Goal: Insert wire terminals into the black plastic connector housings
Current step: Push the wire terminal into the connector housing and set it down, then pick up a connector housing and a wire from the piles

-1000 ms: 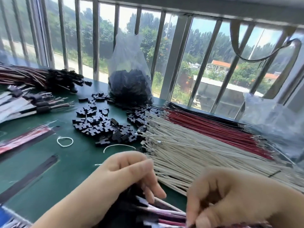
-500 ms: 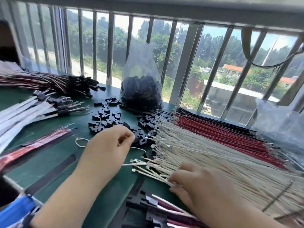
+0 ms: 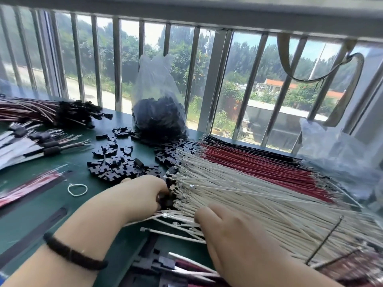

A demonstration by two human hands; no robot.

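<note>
At lower centre, the left hand (image 3: 143,196) curls its fingers around a black connector housing (image 3: 165,200) at the terminal ends of the white wires (image 3: 259,204). The right hand (image 3: 234,235), just below, pinches 1 of those wires. Loose housings (image 3: 116,162) lie scattered above on the green table (image 3: 51,208).

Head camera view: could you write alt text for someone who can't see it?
A person's left hand reaches into loose black connector housings while the right hand rests on a fanned pile of white wires on a green table. Red wires lie beyond, and a clear bag of housings stands by a barred window.
</note>
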